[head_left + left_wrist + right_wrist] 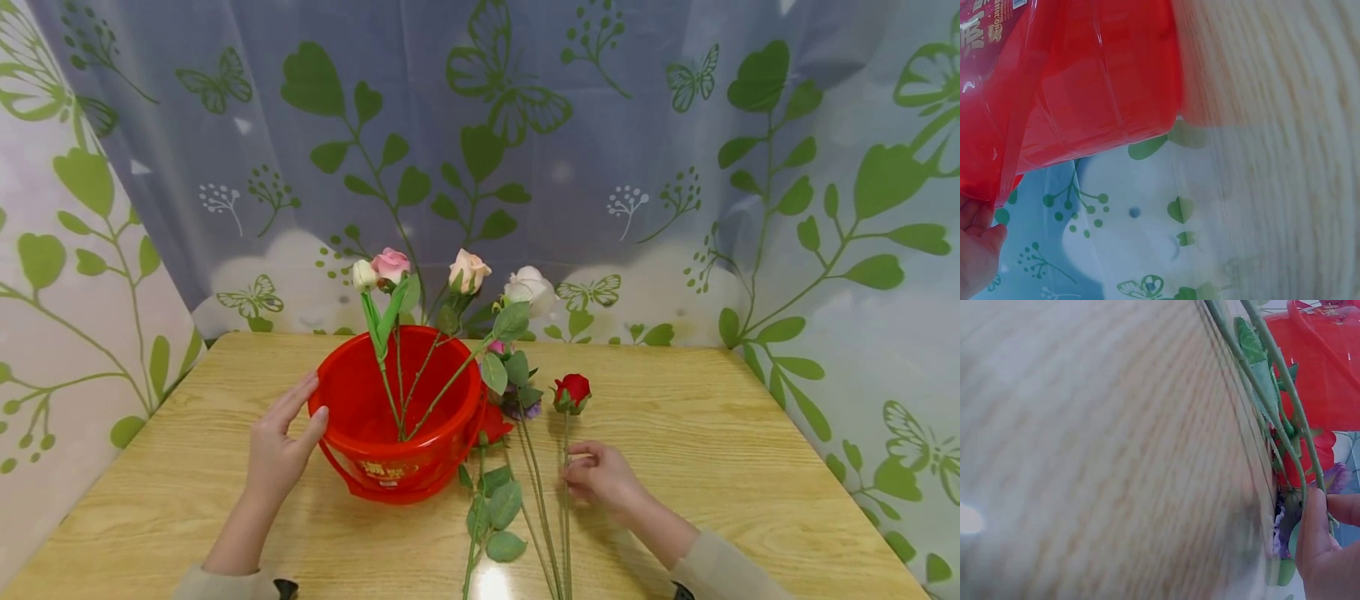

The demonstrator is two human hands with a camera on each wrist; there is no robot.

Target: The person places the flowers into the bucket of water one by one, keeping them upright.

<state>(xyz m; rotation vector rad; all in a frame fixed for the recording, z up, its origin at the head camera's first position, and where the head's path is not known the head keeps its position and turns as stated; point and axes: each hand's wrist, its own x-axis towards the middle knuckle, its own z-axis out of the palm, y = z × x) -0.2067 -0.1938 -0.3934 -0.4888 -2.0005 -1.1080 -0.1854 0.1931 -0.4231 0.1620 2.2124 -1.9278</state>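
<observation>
A red plastic bucket [405, 467] stands on the table with several flowers leaning in it: a white tulip [364, 275], a pink rose [391, 264], a peach rose [469, 271] and a white rose [530, 290]. My left hand [277, 454] touches the left side of its rim, fingers fairly straight and thumb apart; the left wrist view shows the fingertips at the rim. Right of the bucket, my right hand [603, 479] pinches the stem of a red rose [573, 391] between thumb and fingers, below the bloom. In the right wrist view the stem [1297, 406] runs up from the fingertips.
Beside the bucket lie more flowers: a red flower [495, 423], a purple flower [529, 411] and a pink one [497, 346] partly hidden by leaves. Their long stems reach toward the near edge of the wooden table [712, 417]. A leaf-and-butterfly patterned curtain [555, 167] hangs behind.
</observation>
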